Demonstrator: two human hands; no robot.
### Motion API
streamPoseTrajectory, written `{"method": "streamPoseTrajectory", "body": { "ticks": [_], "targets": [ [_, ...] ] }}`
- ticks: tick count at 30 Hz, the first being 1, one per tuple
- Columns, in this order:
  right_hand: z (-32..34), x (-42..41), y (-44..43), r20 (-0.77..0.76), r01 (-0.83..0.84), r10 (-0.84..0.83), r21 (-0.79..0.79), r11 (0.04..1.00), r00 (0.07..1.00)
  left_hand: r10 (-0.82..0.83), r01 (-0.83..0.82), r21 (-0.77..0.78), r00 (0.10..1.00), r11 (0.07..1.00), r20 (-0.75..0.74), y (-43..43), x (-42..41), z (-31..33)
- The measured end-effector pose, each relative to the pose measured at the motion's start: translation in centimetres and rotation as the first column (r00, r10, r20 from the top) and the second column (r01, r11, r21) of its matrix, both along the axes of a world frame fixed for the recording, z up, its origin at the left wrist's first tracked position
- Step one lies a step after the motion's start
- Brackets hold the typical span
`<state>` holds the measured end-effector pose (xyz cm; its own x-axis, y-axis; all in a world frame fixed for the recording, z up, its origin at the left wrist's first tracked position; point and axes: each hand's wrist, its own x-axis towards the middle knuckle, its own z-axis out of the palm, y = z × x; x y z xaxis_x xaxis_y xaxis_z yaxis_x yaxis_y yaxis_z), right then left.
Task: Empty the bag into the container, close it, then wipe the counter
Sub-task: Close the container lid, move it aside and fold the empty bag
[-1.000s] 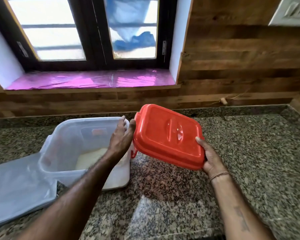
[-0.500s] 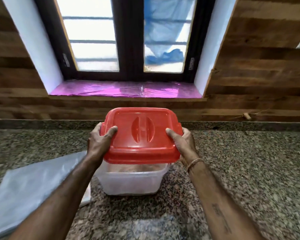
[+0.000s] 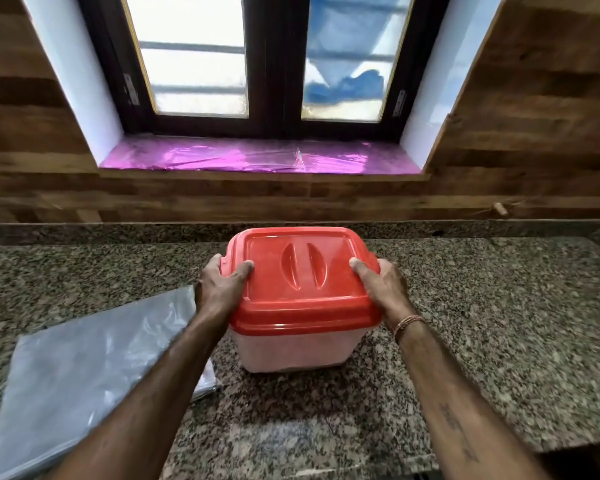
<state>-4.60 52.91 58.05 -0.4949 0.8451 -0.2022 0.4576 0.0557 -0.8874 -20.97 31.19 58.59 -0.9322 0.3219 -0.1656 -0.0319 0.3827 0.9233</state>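
The speckled granite desk (image 3: 499,323) carries a flat, empty grey bag (image 3: 84,368) at left and the clear container (image 3: 291,351) at centre. Its red lid (image 3: 302,275) sits on top, left hand (image 3: 222,289) and right hand (image 3: 381,289) each in a closed grip on its sides.

One head-worn camera looks forward and down, close over the counter (image 3: 499,323).
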Motion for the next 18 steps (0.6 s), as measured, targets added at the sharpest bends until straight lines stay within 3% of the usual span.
{"method": "streamPoseTrajectory", "body": {
  "ticks": [3,7,11,15,18],
  "targets": [
    [-0.4,0.2,-0.5,-0.021,-0.005,0.004,-0.052,0.999,1.0,-0.034,0.03,0.076,0.998,0.997,0.045,-0.4,0.1,-0.8],
    [-0.8,0.3,0.0,-0.097,0.005,-0.031,-0.258,0.966,0.995,-0.042,0.013,0.149,0.981,0.989,0.191,-0.4,-0.7,-1.0],
    [-1.3,0.2,0.6,-0.089,0.069,-0.104,-0.336,0.939,0.99,-0.005,-0.044,0.13,0.938,0.991,0.348,-0.6,-1.5,-1.6],
    [-1.4,0.3,0.6,-0.08,0.081,-0.117,-0.363,0.928,0.99,0.102,-0.096,-0.068,0.991,0.993,0.081,-0.8,-0.8,-0.9],
    [-1.6,-0.1,0.1,-0.007,0.204,-0.208,-0.157,0.966,0.978,0.087,-0.086,-0.064,0.996,0.994,0.015,-0.7,0.0,-0.2]
  ]
}}
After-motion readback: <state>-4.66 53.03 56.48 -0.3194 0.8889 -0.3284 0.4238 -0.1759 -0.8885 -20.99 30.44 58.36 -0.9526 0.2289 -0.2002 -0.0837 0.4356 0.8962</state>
